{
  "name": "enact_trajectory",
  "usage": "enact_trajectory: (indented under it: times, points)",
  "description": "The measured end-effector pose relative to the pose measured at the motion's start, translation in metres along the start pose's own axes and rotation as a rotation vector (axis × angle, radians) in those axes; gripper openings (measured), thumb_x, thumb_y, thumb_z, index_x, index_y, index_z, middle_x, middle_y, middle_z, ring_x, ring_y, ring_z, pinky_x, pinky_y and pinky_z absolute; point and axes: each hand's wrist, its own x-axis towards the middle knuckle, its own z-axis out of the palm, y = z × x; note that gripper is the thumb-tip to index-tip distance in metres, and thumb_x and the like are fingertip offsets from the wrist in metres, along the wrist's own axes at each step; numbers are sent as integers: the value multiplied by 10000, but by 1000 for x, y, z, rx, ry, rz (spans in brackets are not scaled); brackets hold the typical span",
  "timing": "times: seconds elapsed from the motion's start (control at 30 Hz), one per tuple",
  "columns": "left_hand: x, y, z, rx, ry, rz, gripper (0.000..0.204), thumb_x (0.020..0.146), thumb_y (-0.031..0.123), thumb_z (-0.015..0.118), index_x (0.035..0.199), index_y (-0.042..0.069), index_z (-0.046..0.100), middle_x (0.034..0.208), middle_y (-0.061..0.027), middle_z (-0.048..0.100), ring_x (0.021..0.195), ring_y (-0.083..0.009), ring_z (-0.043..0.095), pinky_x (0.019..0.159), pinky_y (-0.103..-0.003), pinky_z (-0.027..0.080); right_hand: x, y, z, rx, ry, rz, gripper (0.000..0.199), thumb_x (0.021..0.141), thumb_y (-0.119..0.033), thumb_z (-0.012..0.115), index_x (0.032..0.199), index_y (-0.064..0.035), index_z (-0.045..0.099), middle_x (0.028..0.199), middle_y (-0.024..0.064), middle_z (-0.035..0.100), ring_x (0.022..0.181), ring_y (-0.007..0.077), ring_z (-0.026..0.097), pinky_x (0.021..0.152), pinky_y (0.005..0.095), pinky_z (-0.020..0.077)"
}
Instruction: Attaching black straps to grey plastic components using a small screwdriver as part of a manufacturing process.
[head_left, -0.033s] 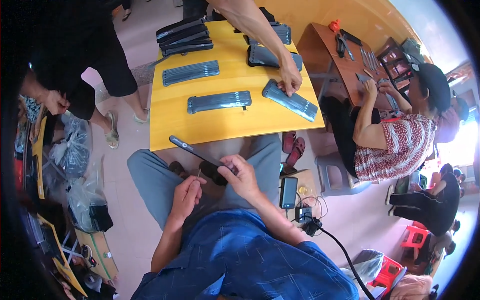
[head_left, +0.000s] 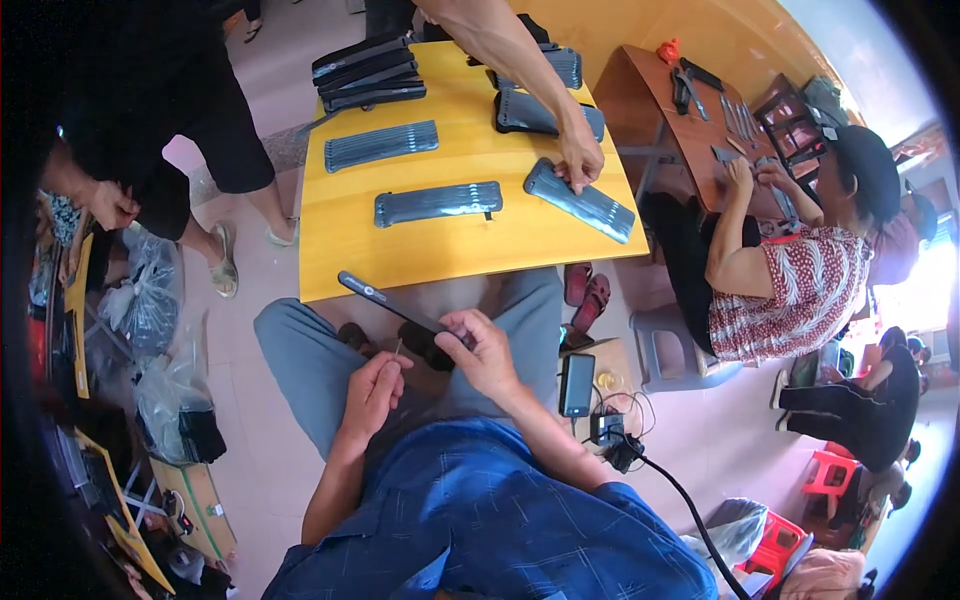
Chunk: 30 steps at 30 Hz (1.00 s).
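Observation:
My right hand (head_left: 482, 352) grips the near end of a flat black strip (head_left: 378, 295) with a rounded tip and pale printing. The strip slants up to the left over my lap, toward the table's near edge. Lower and to the left, my left hand (head_left: 376, 392) is closed, fingers pinched on a thin, pale, needle-like piece (head_left: 398, 347) that points upward. On the yellow table (head_left: 340, 265) lie flat bundles of dark strips in shiny film: a middle bundle (head_left: 438, 204), a left bundle (head_left: 381, 146) and a right bundle (head_left: 580, 202). Another person's hand (head_left: 578, 160) touches the right one.
A stack of black strips (head_left: 368, 75) stands at the table's far left. Beside my right knee are a phone (head_left: 577, 385) and a black cable (head_left: 680, 490). On the right a person sits at a brown table (head_left: 665, 110); another person stands at the left near plastic bags (head_left: 155, 290).

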Motion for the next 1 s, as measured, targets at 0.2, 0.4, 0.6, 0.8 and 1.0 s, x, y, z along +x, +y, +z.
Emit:
enact_trajectory:
  times: [0.2,0.4,0.6,0.8,1.0]
  points:
    - [-3,-3,-1,16,13,15,287,1105,253,487,1092,37,676,673,30,539,553,-39,476,512,-218,388,-4,11,2,211,-62,124,209,967,-145,739,1136,-38,678,942,25,664,817,118,615,734,271,503]
    - [-3,2,9,118,81,93,213,1086,204,508,1079,47,652,689,26,538,556,-48,477,501,-232,399,-10,11,4,675,-201,390,247,1042,-241,667,1215,-66,645,1016,-11,687,894,74,610,793,235,479]
    - [-7,11,15,213,131,230,129,981,138,667,1040,24,660,725,-65,649,638,-120,629,578,-295,483,-27,8,8,767,-301,427,184,1060,-209,623,1184,-74,628,1026,1,697,916,86,622,771,236,472]
    - [-10,17,22,393,130,397,326,828,171,848,1059,49,653,832,-108,683,695,-237,682,632,-342,535,-37,5,27,883,-329,437,178,1062,-211,618,1170,-71,597,1045,-19,667,963,72,600,849,240,478]
    - [-11,19,20,584,153,559,366,775,169,864,1057,64,656,859,-98,670,714,-275,686,610,-391,552,-39,13,30,941,-278,483,184,1075,-204,593,1203,-72,576,1081,15,665,977,108,626,845,266,513]
